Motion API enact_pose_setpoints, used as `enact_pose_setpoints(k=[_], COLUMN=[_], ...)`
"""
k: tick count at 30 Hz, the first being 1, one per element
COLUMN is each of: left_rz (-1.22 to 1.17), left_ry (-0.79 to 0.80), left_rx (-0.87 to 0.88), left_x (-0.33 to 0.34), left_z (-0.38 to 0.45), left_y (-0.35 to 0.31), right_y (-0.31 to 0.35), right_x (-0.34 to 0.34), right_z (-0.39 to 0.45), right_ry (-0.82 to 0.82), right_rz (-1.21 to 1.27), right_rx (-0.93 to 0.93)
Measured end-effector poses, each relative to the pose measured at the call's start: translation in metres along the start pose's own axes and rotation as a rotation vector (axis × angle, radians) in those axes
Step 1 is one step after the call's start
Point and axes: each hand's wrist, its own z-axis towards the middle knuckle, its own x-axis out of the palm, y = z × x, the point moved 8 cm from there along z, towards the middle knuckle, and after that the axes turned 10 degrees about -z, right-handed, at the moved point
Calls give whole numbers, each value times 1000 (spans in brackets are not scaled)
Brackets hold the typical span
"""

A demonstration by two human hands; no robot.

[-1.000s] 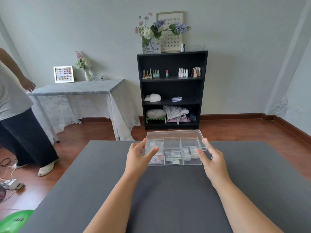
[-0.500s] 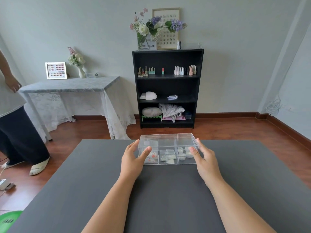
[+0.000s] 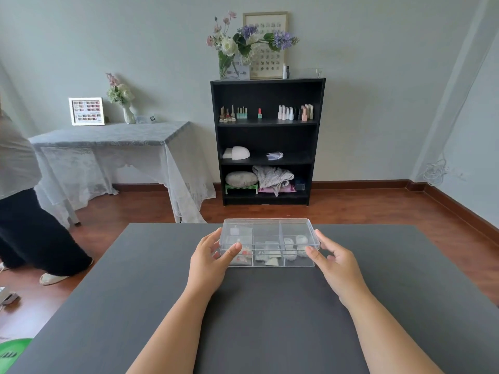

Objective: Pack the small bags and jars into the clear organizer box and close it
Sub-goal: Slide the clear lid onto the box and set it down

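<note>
The clear organizer box (image 3: 270,262) stands on the dark grey table (image 3: 270,319), near its far edge. Small bags (image 3: 243,257) lie in its left and middle compartments, and small white jars (image 3: 293,251) in the right one. The clear lid (image 3: 267,227) lies almost flat over the box, its front edge still slightly raised. My left hand (image 3: 209,261) pinches the lid's left end, thumb on the front edge. My right hand (image 3: 336,263) grips the lid's right end the same way.
Beyond the table stand a black bookshelf (image 3: 267,141) with nail polish bottles and a side table under a lace cloth (image 3: 108,139). A person (image 3: 24,211) stands at the far left on the wooden floor. A green object (image 3: 13,352) lies at the bottom left.
The lid has swung down from a raised tilt to almost flat on the box, with both hands following it. The person at the left has shifted further out of view.
</note>
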Motion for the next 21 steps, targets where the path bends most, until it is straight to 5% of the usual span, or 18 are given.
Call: enact_pose_setpoints(k=[16,21], left_rz=[56,300], left_ry=[63,16], left_rx=[21,251], left_x=[3,2], left_z=[-6,-20], left_y=[-4,-27], right_y=[-2,35], right_x=[-6,-10], right_z=[-7,-19], right_ry=[-42,-224], right_rz=[-123,-386], right_rx=[-2,-339])
